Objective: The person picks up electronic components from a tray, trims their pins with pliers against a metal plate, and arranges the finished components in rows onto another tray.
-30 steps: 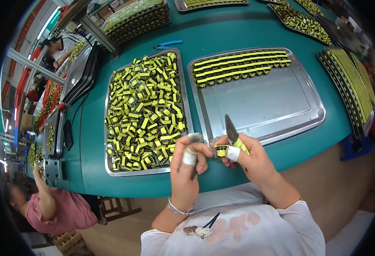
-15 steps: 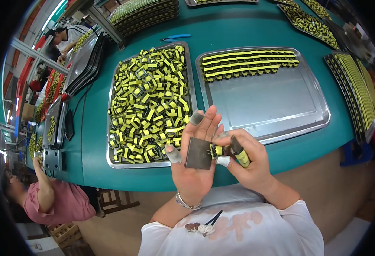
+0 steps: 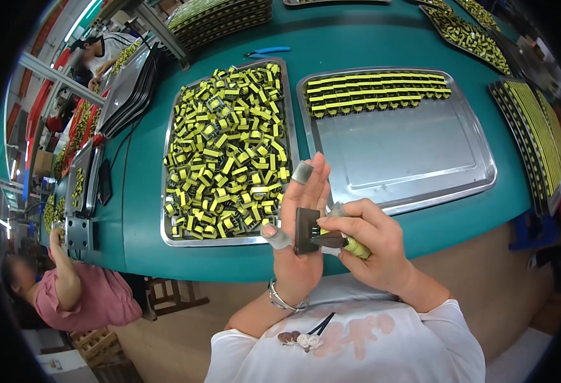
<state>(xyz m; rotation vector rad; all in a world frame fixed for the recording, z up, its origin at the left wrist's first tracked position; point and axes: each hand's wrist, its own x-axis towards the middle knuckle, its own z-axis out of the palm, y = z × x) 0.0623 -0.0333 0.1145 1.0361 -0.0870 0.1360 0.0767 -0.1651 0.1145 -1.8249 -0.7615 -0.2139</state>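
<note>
My left hand [image 3: 299, 255], fingers stretched upward, holds a dark flat block [image 3: 306, 230] against its palm. Worn grey covers wrap its thumb and one fingertip. My right hand [image 3: 379, 246] is closed around a tool with a yellow-green wrapped handle [image 3: 358, 248] and a dark tapered end [image 3: 329, 239]. Between its fingertips and the block's face is a small yellow-and-black transformer [image 3: 320, 231], mostly hidden; its pins point at the block. Ahead on the left, a metal tray [image 3: 163, 220] bears a loose heap of similar transformers. The tray [image 3: 414, 153] on the right has them in neat rows along its far side.
Blue-handled cutters [image 3: 269, 51] lie beyond the heaped tray on the green table [image 3: 223, 265]. Stacked filled trays [image 3: 220, 22] stand at the far left, more [image 3: 529, 140] at the right edge. A person in pink [image 3: 95, 293] works at left; another person [image 3: 102, 51] sits farther off.
The dark block has turned from facing up to nearly edge-on. My right hand has brought the transformer up against it, and the tool's dark end now points toward the block.
</note>
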